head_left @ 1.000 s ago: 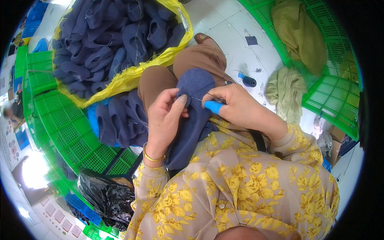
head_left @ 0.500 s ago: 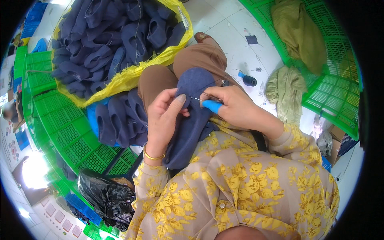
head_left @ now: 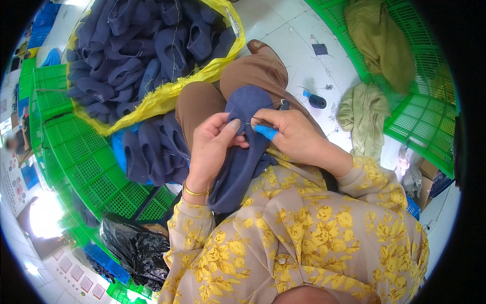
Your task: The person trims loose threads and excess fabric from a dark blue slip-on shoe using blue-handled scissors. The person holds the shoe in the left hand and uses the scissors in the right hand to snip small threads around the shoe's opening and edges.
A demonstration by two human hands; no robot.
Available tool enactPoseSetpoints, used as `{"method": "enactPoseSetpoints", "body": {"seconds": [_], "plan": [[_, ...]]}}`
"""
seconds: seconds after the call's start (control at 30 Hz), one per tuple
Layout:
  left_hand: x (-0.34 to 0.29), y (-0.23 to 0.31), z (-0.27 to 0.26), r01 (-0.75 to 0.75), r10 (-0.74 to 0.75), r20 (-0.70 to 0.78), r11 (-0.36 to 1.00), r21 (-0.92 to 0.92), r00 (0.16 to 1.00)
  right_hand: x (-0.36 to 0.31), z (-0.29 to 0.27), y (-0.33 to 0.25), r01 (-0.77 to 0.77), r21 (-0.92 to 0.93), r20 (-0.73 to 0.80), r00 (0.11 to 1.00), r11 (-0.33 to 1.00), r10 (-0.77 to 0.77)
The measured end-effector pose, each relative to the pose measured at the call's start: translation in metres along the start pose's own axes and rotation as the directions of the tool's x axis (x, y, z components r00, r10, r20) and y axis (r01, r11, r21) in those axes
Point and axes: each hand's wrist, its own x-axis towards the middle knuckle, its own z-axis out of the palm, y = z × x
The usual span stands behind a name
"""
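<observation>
A navy felt slipper (head_left: 249, 97) lies across my lap, sole end away from me. My left hand (head_left: 210, 149) is closed on its edge, thumb on top, pinching the fabric near the opening. In my right hand (head_left: 301, 137) a thin sewing needle (head_left: 248, 123) is pinched between thumb and forefinger, its tip against the slipper beside my left thumb. Blue tape or a finger cover (head_left: 266, 131) wraps one finger of the right hand. Dark thread is hard to make out against the fabric.
At the upper left stands a yellow-rimmed sack (head_left: 162, 104) heaped with navy slippers; more slippers (head_left: 152, 152) are lined up beside my knee. Green plastic crates (head_left: 86, 162) flank both sides. A dark thread spool (head_left: 317, 102) and a pale green cloth (head_left: 362, 114) lie on the floor to the right.
My right hand has shifted slightly left toward the slipper, and less of the needle shows. My left hand keeps its pinch, moved a little to the right.
</observation>
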Motion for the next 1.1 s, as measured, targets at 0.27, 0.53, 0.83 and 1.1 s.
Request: {"method": "enactPoseSetpoints", "body": {"seconds": [0.27,0.53,0.83,1.1], "plan": [[-0.002,0.001,0.0,0.059,-0.054,0.048,0.992,-0.112,0.997,-0.002,0.003,-0.003,-0.014,-0.034,-0.039,0.999,0.999,0.013],[-0.003,0.006,0.002,0.103,-0.096,0.043,0.977,-0.184,0.994,-0.004,-0.001,-0.003,0.034,-0.101,-0.064,0.997,0.994,-0.041],[0.006,0.001,-0.006,0.11,-0.092,0.127,0.984,-0.138,0.988,0.0,0.0,0.001,0.115,-0.149,-0.033,0.992,0.982,-0.121],[0.006,0.0,-0.004,0.11,-0.093,0.12,0.983,-0.145,0.988,-0.002,0.009,0.006,0.095,-0.235,-0.072,0.991,0.967,-0.115]]}}
